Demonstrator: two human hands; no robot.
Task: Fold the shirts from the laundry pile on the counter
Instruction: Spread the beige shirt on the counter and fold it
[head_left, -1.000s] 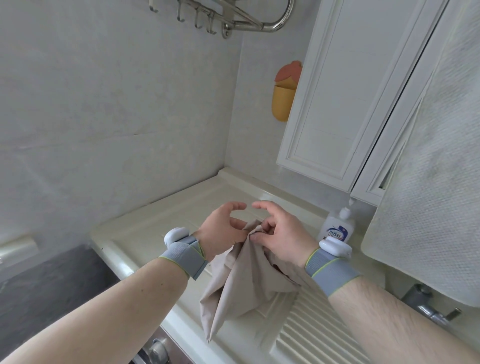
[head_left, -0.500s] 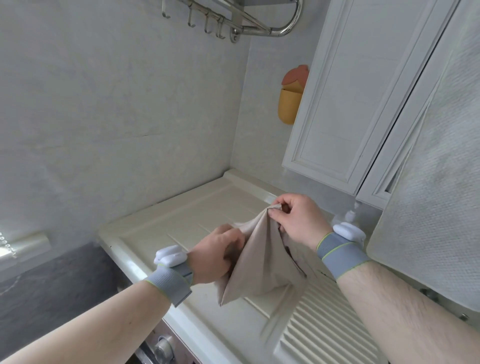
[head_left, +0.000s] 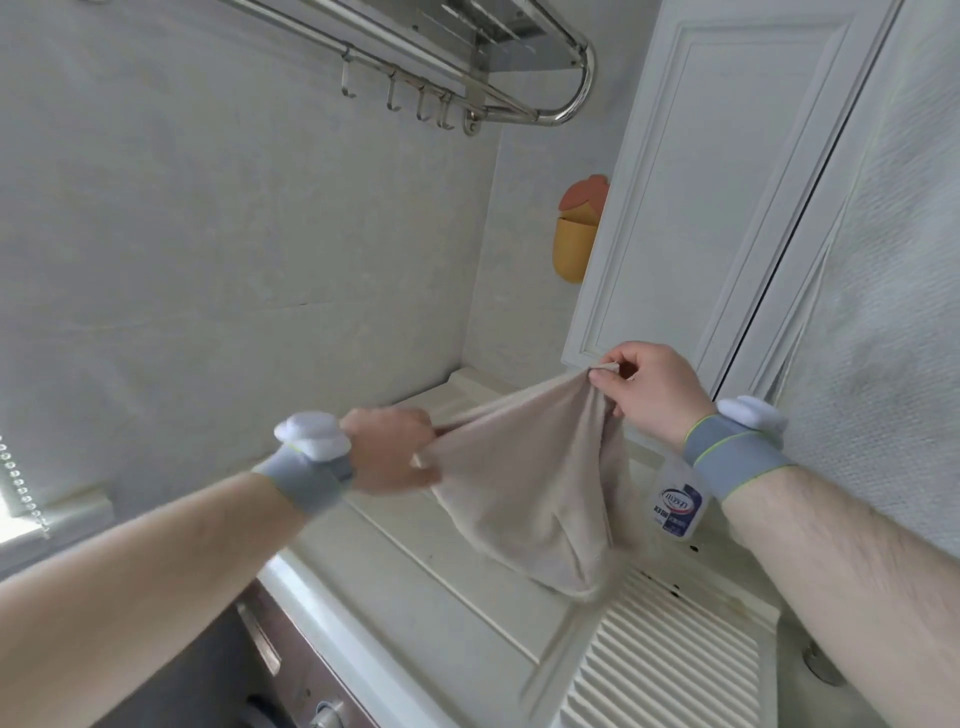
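Beige shirt (head_left: 524, 493) held in the air above the cream counter (head_left: 415, 582), stretched between both hands, lower part hanging in a loose sag whose bottom fold sits just over the ribbed washboard section (head_left: 670, 670). Left hand (head_left: 389, 449) clenched around one bunched edge of the fabric. Right hand (head_left: 649, 387), held higher, pinches the opposite edge between thumb and forefinger, other fingers curled. Grey wristbands with white units on both wrists. White bottle with blue label (head_left: 678, 506) stands on the counter behind the shirt, near the right wrist. Metal towel rack (head_left: 519, 67) with hooks on the wall above; yellow wall holder (head_left: 574, 244) beside the white cabinet door (head_left: 717, 182)
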